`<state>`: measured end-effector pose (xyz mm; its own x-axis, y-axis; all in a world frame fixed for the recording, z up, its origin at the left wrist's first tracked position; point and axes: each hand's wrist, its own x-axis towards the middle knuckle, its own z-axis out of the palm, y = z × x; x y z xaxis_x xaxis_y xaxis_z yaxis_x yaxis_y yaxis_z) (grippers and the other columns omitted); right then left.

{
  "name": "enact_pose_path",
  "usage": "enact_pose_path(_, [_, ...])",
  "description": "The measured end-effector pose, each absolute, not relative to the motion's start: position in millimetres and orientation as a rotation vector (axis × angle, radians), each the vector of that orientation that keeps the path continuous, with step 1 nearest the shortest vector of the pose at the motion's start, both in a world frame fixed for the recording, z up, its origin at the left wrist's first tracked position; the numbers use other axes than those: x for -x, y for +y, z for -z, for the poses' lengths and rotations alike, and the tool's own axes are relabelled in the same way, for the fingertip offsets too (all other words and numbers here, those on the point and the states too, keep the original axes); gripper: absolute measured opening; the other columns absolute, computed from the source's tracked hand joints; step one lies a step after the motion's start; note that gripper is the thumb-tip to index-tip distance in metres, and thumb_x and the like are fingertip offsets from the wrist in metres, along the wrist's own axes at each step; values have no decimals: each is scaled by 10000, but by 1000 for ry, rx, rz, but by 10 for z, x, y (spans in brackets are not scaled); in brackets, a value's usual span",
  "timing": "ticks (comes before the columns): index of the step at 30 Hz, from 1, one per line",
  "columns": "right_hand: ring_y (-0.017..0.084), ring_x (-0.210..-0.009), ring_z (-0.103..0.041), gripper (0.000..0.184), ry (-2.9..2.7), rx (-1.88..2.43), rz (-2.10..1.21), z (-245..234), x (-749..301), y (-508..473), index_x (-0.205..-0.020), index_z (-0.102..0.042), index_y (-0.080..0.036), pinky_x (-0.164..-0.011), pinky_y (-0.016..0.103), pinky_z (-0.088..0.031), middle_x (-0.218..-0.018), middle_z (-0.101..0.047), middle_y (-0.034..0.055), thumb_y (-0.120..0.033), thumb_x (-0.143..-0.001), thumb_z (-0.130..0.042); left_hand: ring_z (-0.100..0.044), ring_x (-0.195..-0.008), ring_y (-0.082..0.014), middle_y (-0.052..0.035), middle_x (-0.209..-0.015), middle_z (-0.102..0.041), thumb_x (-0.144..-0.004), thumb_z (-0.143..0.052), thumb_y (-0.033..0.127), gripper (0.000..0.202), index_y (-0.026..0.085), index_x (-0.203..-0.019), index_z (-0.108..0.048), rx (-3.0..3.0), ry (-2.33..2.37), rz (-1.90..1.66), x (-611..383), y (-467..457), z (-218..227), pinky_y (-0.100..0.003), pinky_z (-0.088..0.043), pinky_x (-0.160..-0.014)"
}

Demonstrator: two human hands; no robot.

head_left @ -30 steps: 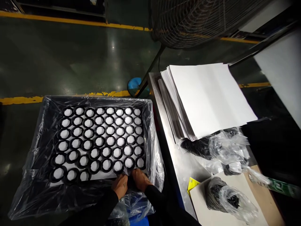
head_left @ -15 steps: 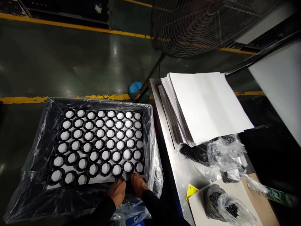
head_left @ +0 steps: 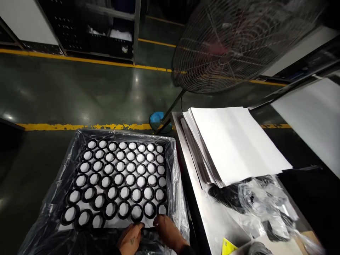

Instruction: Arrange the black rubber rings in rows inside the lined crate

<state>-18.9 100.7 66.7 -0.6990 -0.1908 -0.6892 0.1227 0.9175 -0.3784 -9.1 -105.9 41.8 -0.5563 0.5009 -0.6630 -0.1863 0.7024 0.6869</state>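
Rows of black rings (head_left: 136, 212) stand on a white paper sheet (head_left: 119, 224) inside a bin (head_left: 176, 184) lined with clear plastic. White paper shows through the rings' openings. At the front edge of the sheet is my left hand (head_left: 130, 239), its fingers curled and pressed together, the tips just below the front row. My right hand (head_left: 170, 232) is bent beside the front right ring (head_left: 162, 209), thumb and fingers close together. Whatever lies between the fingers of either hand is hidden or too small to make out.
To the right, a metal table (head_left: 202, 212) bears a stack of white sheets (head_left: 236, 141) and plastic-bagged black parts (head_left: 260, 202). Behind it stands a large caged fan (head_left: 220, 56) with a blue base (head_left: 156, 120). Shelving (head_left: 111, 32) is at the back.
The view has tilted up, so the bin and table sit lower. My hands have drawn slightly apart at the front edge, and my right hand is nearer the front right ring.
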Motion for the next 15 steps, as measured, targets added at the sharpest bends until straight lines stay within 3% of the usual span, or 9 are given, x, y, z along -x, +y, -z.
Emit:
enact_pose_path(4, [127,-1056,-609,368,2627,-134,662,-1047,759,1389,-1205,-546,-176,-920,235,-478,-1185,-631,66,-92,-944,-301,-637,-1050,-195,-12,-1135,-694,-935,-346,312,353,304,-1157,-620,-65,2298,-963,728,-1795,-769,-269,-521,-909])
enact_pose_path(6, [160,-1070,-600,414,2796,-262,630,-1130,1206,1596,-1334,-406,-127,-932,255,-472,-1271,-557,137,-126,-947,-256,-500,-1251,-234,-115,-1346,-553,-959,-209,359,483,167,-1336,-442,120,2599,-919,1299,-2336,-959,-347,-414,-1063])
enact_pose_path(7, [188,-1089,-589,439,2870,-313,598,-1150,1460,1680,-1384,-320,-90,-942,282,-470,-1299,-516,179,-161,-954,-271,-385,-1338,-271,-177,-1428,-441,-955,-217,394,542,88,-1384,-341,201,2762,-872,1621,-2609,-1053,-404,-294,-1143])
enact_pose_path(9, [262,-1178,-525,568,2994,-376,505,-1167,1994,1782,-1443,-160,-29,-989,351,-441,-1348,-422,254,-231,-955,-367,-144,-1436,-301,-189,-1536,-215,-951,-276,456,655,90,-1470,-114,279,3000,-763,2277,-3080,-1211,-462,-131,-1186])
enact_pose_path(11, [340,-1271,-422,729,3079,-344,378,-1169,2501,1797,-1480,-93,-69,-1014,443,-410,-1421,-312,272,-243,-912,-515,-71,-1433,-376,-209,-1554,-104,-943,-354,497,753,127,-1491,6,310,3102,-640,2878,-3389,-1289,-581,-142,-1148])
enact_pose_path(13, [366,-1289,-388,785,3100,-192,235,-1165,2923,1760,-1486,-182,-191,-982,499,-424,-1468,-287,206,-192,-844,-632,-246,-1378,-395,-198,-1532,-194,-932,-452,487,736,183,-1495,-87,216,3067,-538,3366,-3541,-1274,-603,-301,-1070])
enact_pose_path(15, [317,-1211,-473,658,3062,-4,88,-1162,3232,1725,-1402,-379,-248,-923,486,-468,-1377,-443,119,-151,-818,-667,-496,-1200,-325,-154,-1415,-415,-919,-531,448,615,212,-1438,-299,77,2973,-446,3721,-3603,-1207,-534,-451,-956])
